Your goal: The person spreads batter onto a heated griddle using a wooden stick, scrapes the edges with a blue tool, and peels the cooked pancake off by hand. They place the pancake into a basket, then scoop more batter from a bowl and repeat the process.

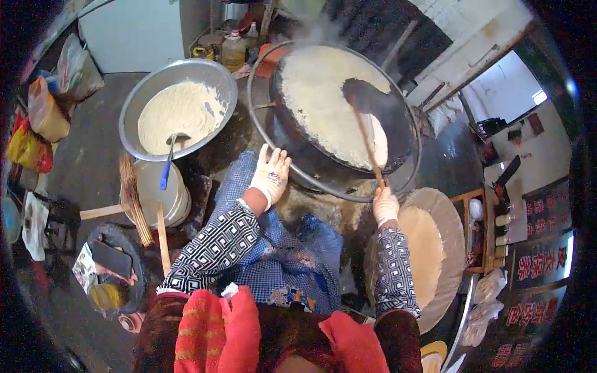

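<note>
A round black griddle (398,118) steams in front of me, much of its surface under pale batter (317,93). My gloved right hand (385,206) is wrapped round the handle of a long wooden tool (365,140), whose far end lies on the griddle near a bare dark patch. A white strip of batter (377,142) shows beside the handle. My gloved left hand (270,176) rests by the near left of the metal ring (298,176) round the griddle, its fingers apart and nothing held in them.
Left stands a metal bowl (129,118) of batter with a blue-handled ladle (166,169). Nearer are a bucket (180,196), a brush (134,199) and a wooden stick (163,239). A round flatbread stack (420,248) lies right. Bottles (234,53) stand behind.
</note>
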The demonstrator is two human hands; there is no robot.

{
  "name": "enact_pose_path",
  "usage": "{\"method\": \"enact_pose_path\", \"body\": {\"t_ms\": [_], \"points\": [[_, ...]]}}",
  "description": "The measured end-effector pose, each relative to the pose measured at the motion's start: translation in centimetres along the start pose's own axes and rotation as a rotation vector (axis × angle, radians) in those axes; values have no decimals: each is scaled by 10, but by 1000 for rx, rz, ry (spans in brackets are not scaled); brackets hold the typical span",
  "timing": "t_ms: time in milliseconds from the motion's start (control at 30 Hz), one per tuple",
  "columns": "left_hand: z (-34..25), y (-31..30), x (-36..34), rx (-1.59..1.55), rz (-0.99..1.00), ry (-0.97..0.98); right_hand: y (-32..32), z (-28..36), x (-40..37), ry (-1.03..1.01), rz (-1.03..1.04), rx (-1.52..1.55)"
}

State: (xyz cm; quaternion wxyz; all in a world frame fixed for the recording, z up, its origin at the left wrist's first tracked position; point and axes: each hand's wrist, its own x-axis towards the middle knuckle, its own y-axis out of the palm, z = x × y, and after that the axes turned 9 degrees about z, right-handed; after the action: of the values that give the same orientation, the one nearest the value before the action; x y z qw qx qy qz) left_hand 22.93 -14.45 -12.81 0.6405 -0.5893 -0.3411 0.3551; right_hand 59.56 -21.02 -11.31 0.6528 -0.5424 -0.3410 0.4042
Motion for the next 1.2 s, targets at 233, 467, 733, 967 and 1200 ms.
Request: {"method": "enact_pose_path", "body": {"t_ms": [233, 467, 733, 967, 1200], "points": [[22, -1, 6, 52, 7, -56, -3, 0, -1, -98, -118, -126], [49, -9, 14, 35, -40, -144, -3, -6, -10, -14, -82, -117], [-44, -27, -8, -46, -2, 134, -3, -6, 2, 96, 29, -149], [-34, -16, -16, 47, 86, 96, 9, -12, -27, -95, -40, -75], [-12, 0, -5, 58, -59, 54, 8, -2, -12, -115, -113, -84]]}}
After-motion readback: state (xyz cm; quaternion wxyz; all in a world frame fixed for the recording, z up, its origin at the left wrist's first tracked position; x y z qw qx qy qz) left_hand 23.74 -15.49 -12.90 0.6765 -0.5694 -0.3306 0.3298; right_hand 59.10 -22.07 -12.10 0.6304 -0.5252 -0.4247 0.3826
